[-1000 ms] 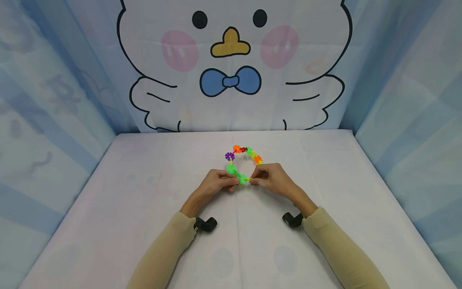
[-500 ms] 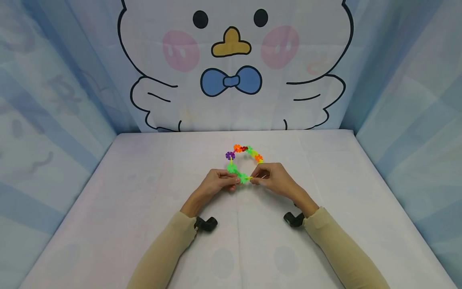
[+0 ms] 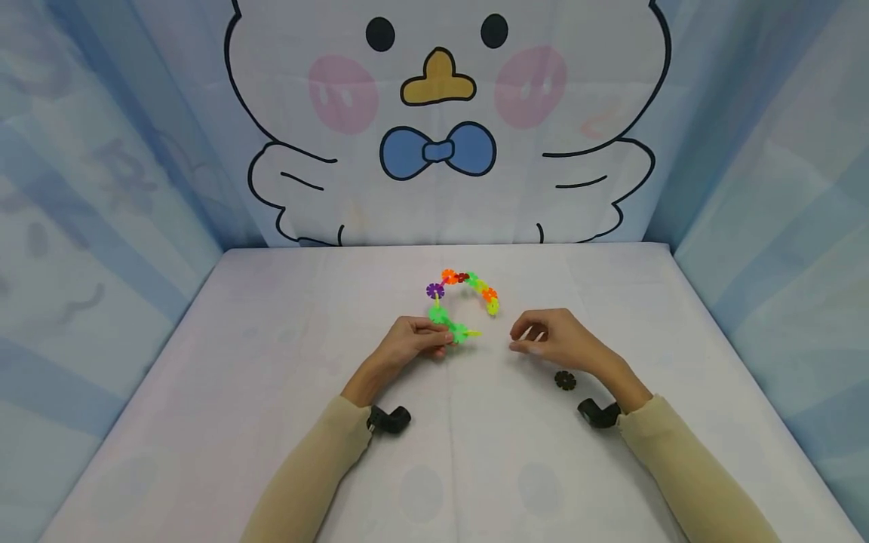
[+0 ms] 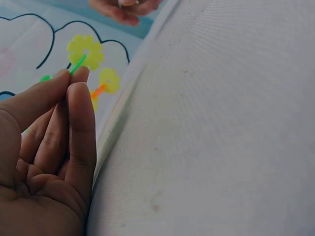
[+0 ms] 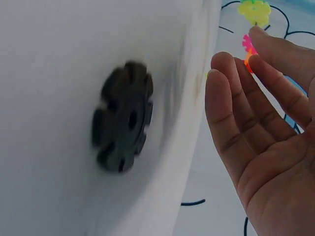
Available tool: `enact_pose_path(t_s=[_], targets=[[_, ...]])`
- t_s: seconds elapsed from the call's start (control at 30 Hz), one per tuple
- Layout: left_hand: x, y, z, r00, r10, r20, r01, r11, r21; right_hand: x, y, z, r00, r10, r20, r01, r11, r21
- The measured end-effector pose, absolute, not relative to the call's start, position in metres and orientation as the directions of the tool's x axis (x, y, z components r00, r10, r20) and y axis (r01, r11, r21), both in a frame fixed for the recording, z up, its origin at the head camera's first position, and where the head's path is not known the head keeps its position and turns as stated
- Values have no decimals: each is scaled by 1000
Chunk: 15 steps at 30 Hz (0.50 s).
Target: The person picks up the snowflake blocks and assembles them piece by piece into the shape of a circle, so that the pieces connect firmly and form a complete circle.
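A curved chain of colourful notched plastic discs lies on the table in front of the hands. My left hand [image 3: 410, 339] pinches a green disc [image 3: 459, 332] near one end between thumb and fingers. Edge-on from that green disc juts a yellow disc [image 4: 84, 51], seen broadside in the left wrist view. The chain's other end is a yellow-green disc [image 3: 492, 307], with a gap between the two ends. To the right, apart from the chain, my right hand [image 3: 560, 339] holds nothing, its fingers loosely bent. Close to the right wrist lies a loose dark disc [image 5: 123, 118].
A white cloth covers the table [image 3: 380, 467]. Behind it hangs a backdrop [image 3: 434, 204] with a cartoon face and blue bow tie. Blue patterned curtains [image 3: 88, 226] close in both sides. Each wrist wears a black camera [image 3: 390, 420].
My right hand has let go of the yellow disc at the chain's end and moved right. The dark disc, mostly covered by the arm before, now shows. The left hand keeps its pinch.
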<state>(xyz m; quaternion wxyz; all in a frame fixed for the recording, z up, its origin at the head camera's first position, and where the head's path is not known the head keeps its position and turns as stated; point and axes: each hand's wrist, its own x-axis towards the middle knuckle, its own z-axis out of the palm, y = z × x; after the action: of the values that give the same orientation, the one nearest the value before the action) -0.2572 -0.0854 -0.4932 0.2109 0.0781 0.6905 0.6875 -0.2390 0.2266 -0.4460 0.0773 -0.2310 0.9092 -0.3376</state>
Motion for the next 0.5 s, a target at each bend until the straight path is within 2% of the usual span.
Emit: enact_pose_path(t_s=[0.3,0.5], targets=[[-257,-85,-493,-899,400,-182,-185,30,982,-224,274,-441,-853,-511,-103,-358,717,-598],[-257,-84,-492,-898,397,-188,-188,39,981,-214,290,-444,-834,-538,-120,-368,705,-607]])
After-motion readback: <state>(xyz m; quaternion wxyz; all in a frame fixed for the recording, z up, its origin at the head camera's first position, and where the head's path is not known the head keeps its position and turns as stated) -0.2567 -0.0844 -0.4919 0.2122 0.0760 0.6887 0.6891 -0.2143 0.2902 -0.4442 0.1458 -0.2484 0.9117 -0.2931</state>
